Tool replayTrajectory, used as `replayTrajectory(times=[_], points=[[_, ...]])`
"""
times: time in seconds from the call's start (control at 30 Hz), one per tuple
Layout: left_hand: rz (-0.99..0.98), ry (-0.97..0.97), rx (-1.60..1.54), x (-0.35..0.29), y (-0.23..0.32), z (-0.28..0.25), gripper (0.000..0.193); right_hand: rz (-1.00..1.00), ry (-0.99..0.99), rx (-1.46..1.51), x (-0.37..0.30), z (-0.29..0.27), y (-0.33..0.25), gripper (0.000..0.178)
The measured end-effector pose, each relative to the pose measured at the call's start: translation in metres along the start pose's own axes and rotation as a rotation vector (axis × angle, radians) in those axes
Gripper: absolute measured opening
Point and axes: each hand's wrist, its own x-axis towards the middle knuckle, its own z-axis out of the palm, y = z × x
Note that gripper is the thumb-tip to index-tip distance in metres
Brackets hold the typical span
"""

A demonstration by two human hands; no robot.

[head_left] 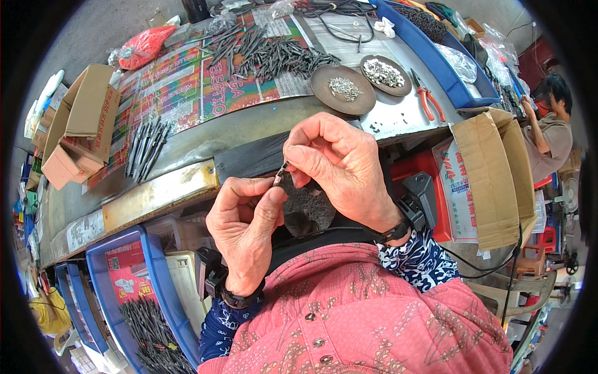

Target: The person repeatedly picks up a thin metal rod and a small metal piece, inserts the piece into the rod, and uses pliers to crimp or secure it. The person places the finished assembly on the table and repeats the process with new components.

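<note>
Both of my hands meet in front of my chest, just off the table's near edge. My left hand [245,234] is closed in a pinch, thumb against forefinger, at the lower end of a small slim dark-and-silver piece [281,173]. From above, my right hand [339,171] pinches the upper end of that piece between thumb and fingertips. Most of it is hidden by the fingers, and its exact kind is too small to make out. Beyond my right hand stand a brown dish [330,103] of small metal pins and a second dish [402,91] of small whitish pieces.
Red-handled pliers [428,103] lie right of the dishes. Slim black parts [268,56] are heaped at the back; several more [146,149] lie left. Cardboard boxes [99,118] flank the table. Blue bins [159,274] sit below left. Another person [548,140] sits far right.
</note>
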Motion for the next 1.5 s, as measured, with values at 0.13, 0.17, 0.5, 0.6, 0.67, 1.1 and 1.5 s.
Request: replayTrajectory(times=[0.13, 0.17, 0.5, 0.6, 0.67, 1.1, 1.5], points=[[-0.008, 0.02, 0.022, -0.001, -0.001, 0.0, 0.011, 0.019, -0.007, -0.01, 0.0, -0.001, 0.001, 0.011], [-0.002, 0.02, 0.02, 0.0, -0.002, 0.0, 0.011, 0.026, -0.009, -0.008, 0.001, -0.001, 0.002, 0.011], [0.0, 0.028, 0.057, -0.001, -0.006, -0.004, 0.009, 0.046, -0.031, -0.012, 0.001, -0.003, 0.007, 0.011], [-0.001, 0.03, 0.06, -0.001, -0.006, -0.004, 0.009, 0.036, -0.037, -0.004, 0.002, -0.002, 0.007, 0.011], [0.007, 0.026, 0.072, -0.001, -0.006, -0.004, 0.009, 0.042, -0.035, -0.015, 0.002, -0.002, 0.007, 0.01], [0.173, 0.021, 0.222, 0.001, -0.011, -0.004, 0.01, 0.044, -0.142, 0.047, 0.008, -0.01, 0.009, 0.009], [0.083, 0.023, 0.24, 0.006, -0.011, 0.002, 0.01, -0.01, -0.06, 0.061, 0.002, -0.013, 0.015, 0.009]])
